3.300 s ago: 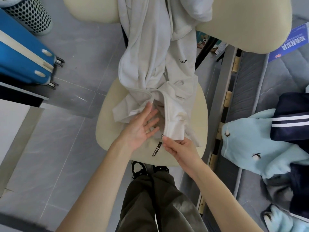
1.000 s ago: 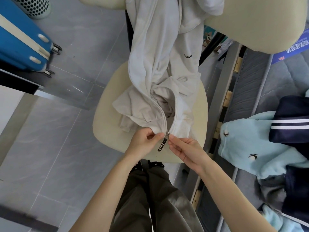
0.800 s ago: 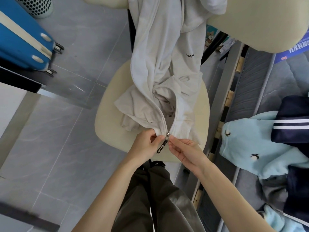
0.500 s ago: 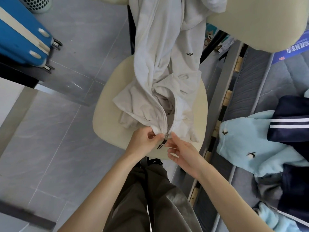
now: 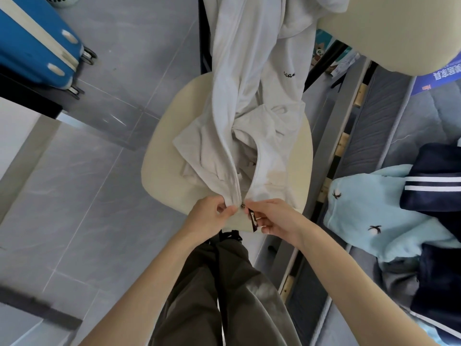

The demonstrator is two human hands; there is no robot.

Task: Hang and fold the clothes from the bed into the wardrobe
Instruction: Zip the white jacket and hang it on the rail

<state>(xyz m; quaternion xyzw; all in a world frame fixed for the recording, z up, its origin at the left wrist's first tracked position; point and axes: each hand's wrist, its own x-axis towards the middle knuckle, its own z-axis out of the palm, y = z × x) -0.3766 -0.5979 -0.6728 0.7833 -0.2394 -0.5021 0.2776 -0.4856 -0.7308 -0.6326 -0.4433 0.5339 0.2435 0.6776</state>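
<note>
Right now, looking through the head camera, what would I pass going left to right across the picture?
blue suitcase → white jacket → bed frame → light blue garment with small bird motifs → navy garment with white stripes

jacket point(image 5: 249, 96) was matt white cloth, softly creased | zip pull point(image 5: 242, 205) looked metal | chair seat point(image 5: 162, 158) was smooth, matt cream | floor point(image 5: 87, 208) was glossy veined grey tile | suitcase point(image 5: 32, 43) was shiny blue hard plastic | pale-blue garment point(image 5: 361, 213) was fuzzy fleece | navy garment point(image 5: 439, 176) was smooth cloth | bed slats point(image 5: 343, 144) were bare wood
</note>
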